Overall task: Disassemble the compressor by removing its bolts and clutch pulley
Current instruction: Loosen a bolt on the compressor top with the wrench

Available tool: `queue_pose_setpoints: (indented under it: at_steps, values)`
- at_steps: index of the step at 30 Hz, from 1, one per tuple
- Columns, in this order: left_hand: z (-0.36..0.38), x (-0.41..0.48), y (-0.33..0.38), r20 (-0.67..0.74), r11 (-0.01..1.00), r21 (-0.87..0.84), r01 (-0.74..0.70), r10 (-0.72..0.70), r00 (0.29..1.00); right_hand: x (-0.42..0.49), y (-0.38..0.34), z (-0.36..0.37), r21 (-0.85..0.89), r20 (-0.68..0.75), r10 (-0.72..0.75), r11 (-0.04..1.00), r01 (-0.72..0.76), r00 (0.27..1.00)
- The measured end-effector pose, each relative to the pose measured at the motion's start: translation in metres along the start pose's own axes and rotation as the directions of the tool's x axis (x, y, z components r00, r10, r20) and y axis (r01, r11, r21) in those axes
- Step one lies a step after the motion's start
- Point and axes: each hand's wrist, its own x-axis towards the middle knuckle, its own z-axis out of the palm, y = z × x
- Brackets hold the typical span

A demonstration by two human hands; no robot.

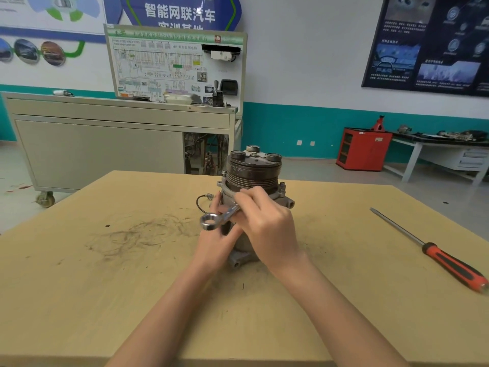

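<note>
On the table [79,287], right hand [267,229] grips wrench [211,221], hiding its far end; left hand [215,245] holds compressor [254,170].

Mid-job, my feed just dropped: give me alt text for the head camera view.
A right hand holds a wrench, ring end free, against an upright compressor on a wooden table, while the left hand rests against its housing. The grooved clutch pulley is still on top; an orange-handled screwdriver lies untouched to the right.

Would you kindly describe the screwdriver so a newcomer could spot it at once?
Start at the tan worktable; look to its right edge, away from the compressor. The screwdriver lies there alone, the only tool with a red-and-black handle.
</note>
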Motion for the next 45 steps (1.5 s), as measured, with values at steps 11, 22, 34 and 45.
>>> queue_pose_setpoints:
  at_steps: [11, 22, 34, 45]
  values:
    - [0.0, 0.001, 0.002, -0.002, 0.996, -0.079, 0.039, -0.039, 0.999, -0.003, 0.091, -0.014, 0.657, 0.69, 0.605, -0.291, -0.696, 0.398]
    - [-0.001, -0.001, 0.002, 0.0, 0.998, -0.037, 0.043, -0.043, 0.999, 0.024, 0.062, -0.03, 0.645, 0.139, 0.542, 0.586, -0.491, 0.829]
    - [-0.001, -0.002, 0.005, 0.008, 1.0, -0.004, 0.021, -0.021, 1.0, 0.033, 0.008, -0.01, 0.009, 0.114, -0.141, 0.99, 0.141, 0.983]
    - [-0.001, -0.001, 0.004, 0.005, 1.0, -0.01, 0.024, -0.024, 1.0, 0.005, 0.022, -0.012, 0.185, -0.011, -0.086, 0.979, 0.087, 0.996]
